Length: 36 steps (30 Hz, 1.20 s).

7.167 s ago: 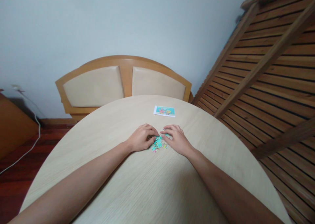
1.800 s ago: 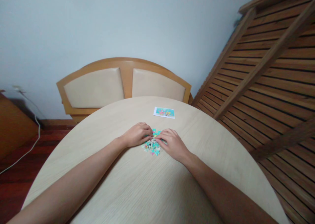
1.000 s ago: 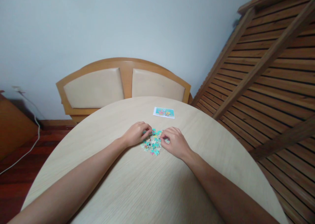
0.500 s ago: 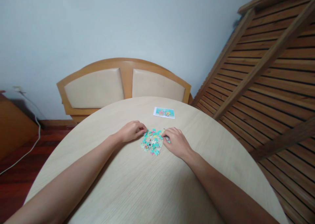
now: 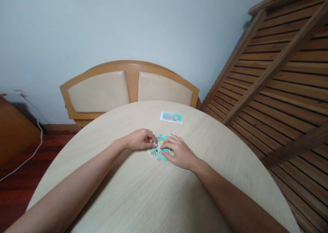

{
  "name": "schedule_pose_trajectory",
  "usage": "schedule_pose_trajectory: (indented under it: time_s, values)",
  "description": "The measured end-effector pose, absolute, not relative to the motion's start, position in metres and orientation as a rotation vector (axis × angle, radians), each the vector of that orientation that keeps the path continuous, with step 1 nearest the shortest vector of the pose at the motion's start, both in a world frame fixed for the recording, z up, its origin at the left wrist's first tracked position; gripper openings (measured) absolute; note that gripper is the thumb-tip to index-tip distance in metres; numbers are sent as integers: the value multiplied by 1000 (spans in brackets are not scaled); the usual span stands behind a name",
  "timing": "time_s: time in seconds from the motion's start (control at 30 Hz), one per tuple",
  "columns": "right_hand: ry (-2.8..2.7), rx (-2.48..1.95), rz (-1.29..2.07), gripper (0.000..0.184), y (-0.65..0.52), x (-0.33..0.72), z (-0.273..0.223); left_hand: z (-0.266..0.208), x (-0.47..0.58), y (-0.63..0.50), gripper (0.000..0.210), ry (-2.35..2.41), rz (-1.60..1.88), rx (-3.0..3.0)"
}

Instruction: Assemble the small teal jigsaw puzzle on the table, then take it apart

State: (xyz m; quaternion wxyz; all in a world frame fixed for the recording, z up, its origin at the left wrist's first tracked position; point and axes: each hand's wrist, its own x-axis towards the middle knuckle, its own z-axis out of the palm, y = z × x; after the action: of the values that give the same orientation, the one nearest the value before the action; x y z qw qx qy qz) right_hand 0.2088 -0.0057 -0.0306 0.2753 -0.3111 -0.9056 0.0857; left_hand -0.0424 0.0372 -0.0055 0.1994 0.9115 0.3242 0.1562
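A small heap of jigsaw puzzle pieces [image 5: 159,153], mostly turquoise with bits of white, pink and yellow, lies on the round wooden table [image 5: 138,192]. My left hand [image 5: 139,139] reaches over the heap's left side, its fingers bent and its thumb apart from them, fingertips among the pieces. From the right, my right hand [image 5: 180,152] lies over the heap with fingers spread and fingertips touching pieces near the middle. Neither hand visibly holds a piece. Part of the heap is hidden under both hands.
Beyond the heap lies a picture card [image 5: 171,117] with pink and yellow cartoon figures on turquoise. A padded wooden bench back [image 5: 133,76] stands behind the table. Slatted wooden panels [image 5: 276,72] rise at the right. A white cable [image 5: 38,147] hangs at the left.
Both hands have moved inward over the puzzle pieces, the left to the right and slightly nearer, the right to the left. Their fingertips are now closer together. The card stays put.
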Motion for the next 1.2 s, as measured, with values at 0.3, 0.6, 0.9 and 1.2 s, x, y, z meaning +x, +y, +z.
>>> schedule_pose_trajectory:
  time_s: [0.3,0.6,0.9,1.2]
  values:
    - [-2405,-776,309,21,9,226,-35,-5,-41,36,19,958,306,2512]
    - [-2287,-806,388,22,17,230,-40,-3,-40,31,21,1012,333,2426]
    - [-2300,-835,416,27,16,232,-39,2,-38,29,19,1033,302,2356]
    - [-2301,-824,398,22,16,232,-38,-6,-40,33,24,967,434,2208]
